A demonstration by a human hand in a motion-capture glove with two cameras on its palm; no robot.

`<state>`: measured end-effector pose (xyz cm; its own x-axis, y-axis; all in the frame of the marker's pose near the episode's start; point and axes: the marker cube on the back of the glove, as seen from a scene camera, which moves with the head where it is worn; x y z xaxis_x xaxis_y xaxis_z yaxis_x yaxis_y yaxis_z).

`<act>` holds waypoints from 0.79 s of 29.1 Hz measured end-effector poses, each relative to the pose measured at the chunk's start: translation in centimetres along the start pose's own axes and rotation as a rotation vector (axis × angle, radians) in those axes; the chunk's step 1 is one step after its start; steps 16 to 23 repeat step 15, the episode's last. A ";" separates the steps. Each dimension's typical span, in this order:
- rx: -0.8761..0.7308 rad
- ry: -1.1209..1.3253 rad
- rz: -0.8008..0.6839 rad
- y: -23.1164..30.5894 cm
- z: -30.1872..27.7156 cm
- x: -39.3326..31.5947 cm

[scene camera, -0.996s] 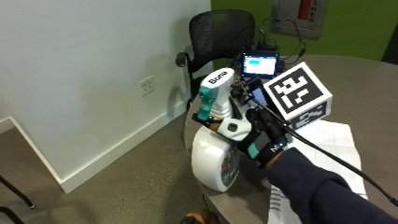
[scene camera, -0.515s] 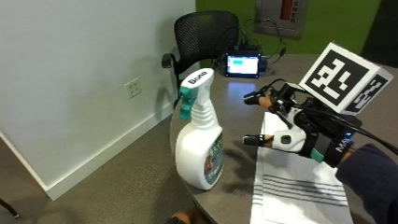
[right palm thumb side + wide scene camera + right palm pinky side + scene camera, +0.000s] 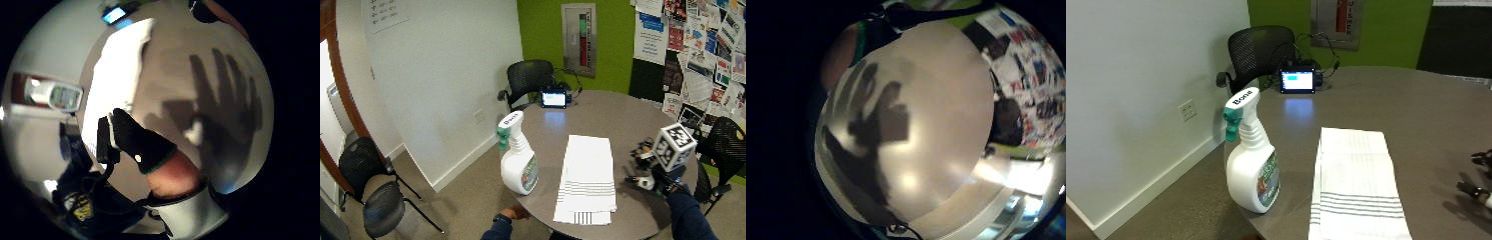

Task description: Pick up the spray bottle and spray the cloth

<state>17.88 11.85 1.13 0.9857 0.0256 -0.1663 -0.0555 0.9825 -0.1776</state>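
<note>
Bottle (image 3: 1254,165) stands upright beside the striped cloth (image 3: 1357,180) on the table (image 3: 1439,115), well apart from the gloved right hand (image 3: 651,170), whose fingers spread wide, holding nothing.

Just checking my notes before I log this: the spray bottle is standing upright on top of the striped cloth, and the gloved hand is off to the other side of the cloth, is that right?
Not quite. The spray bottle stands upright on the bare table beside the striped cloth, not on it; the wide outside view shows this. The gloved right hand is on the cloth's other side.
</note>
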 end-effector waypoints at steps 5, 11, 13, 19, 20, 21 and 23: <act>-0.015 -0.127 0.306 3.0 2.4 6.8; 0.014 -0.102 0.389 3.2 2.1 8.6; 0.013 -0.092 0.379 2.9 1.8 8.4; 0.012 -0.086 0.372 2.7 1.6 8.2; 0.012 -0.086 0.372 2.7 1.6 8.2; 0.012 -0.086 0.372 2.7 1.6 8.2; 0.012 -0.086 0.372 2.7 1.6 8.2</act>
